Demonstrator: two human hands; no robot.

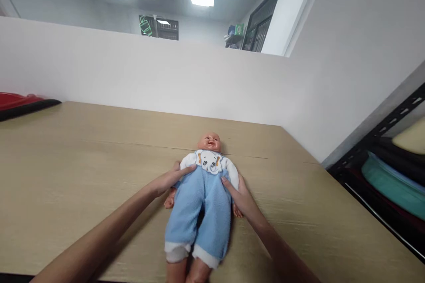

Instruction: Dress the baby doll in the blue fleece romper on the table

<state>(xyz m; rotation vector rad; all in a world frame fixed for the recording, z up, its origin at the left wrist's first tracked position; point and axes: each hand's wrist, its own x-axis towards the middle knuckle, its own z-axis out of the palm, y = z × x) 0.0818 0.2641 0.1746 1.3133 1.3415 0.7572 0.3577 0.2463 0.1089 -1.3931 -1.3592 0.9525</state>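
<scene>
A baby doll (203,199) in a blue and white outfit with an animal-face bib lies on its back on the wooden table (99,154). Its head points toward the wall and its legs toward me. My left hand (171,177) grips the doll's side at the left, thumb on the blue cloth below the chest. On the other side, my right hand (239,192) holds its waist the same way, thumb on top. The remaining fingers of both hands are mostly hidden beside or under the doll's arms and body.
A low white wall (149,75) stands behind the table. At the far left edge is a red object with a black rim (29,105). A black metal shelf (375,141) on the right holds a teal basin-like item (392,181) and a cream-coloured item (411,137).
</scene>
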